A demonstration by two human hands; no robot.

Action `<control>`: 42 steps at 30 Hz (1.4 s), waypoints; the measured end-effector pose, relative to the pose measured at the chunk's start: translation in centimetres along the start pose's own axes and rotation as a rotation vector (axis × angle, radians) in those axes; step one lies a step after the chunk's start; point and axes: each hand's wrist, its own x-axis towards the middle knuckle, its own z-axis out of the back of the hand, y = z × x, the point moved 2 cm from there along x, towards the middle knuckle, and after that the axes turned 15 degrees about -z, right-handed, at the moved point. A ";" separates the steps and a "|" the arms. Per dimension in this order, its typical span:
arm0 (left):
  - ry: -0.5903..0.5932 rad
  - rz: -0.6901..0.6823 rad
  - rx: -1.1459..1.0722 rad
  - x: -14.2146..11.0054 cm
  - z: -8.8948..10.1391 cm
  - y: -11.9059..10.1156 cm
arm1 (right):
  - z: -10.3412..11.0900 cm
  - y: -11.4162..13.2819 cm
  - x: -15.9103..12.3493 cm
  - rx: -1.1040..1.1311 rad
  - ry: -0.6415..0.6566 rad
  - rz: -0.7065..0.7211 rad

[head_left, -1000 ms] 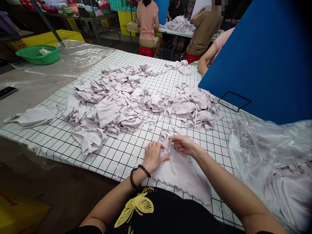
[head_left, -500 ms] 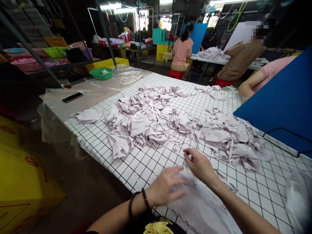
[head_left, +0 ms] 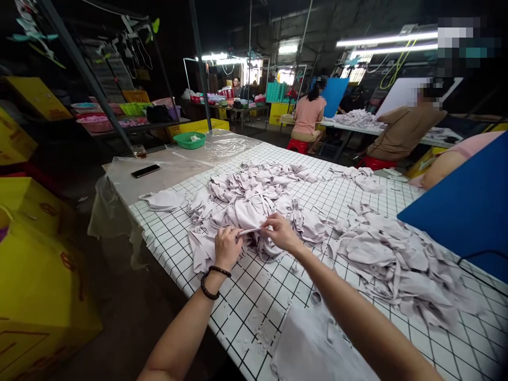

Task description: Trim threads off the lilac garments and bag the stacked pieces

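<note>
Left hand [head_left: 228, 248]: gripping one end of narrow pale cloth band [head_left: 251, 230] | right hand [head_left: 281, 233]: pinching other end | band: spans between hands, near edge of main cloth heap [head_left: 246, 209] | from hands: flat cloth piece [head_left: 313, 344] 5 o'clock; second cloth heap [head_left: 389, 259] 3 o'clock; smartphone [head_left: 145, 171] 10 o'clock

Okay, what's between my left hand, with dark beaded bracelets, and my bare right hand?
In the head view, a narrow stretch of pale lilac-grey cloth spans from left hand to right hand.
</note>
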 end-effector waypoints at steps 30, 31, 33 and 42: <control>0.593 0.113 -1.343 -0.8 -4.1 -13.8 | 13.9 -10.2 -10.3 1.030 -0.112 -0.253; 0.554 0.126 -1.389 -0.3 -3.5 -13.4 | 14.2 -10.1 -10.2 1.022 -0.130 -0.250; 0.489 0.124 -1.472 1.1 -2.0 -12.7 | 14.9 -10.1 -10.1 1.024 -0.155 -0.243; 0.793 -0.205 -1.048 2.9 0.9 -12.8 | 16.2 -10.3 -9.3 1.149 -0.133 -0.202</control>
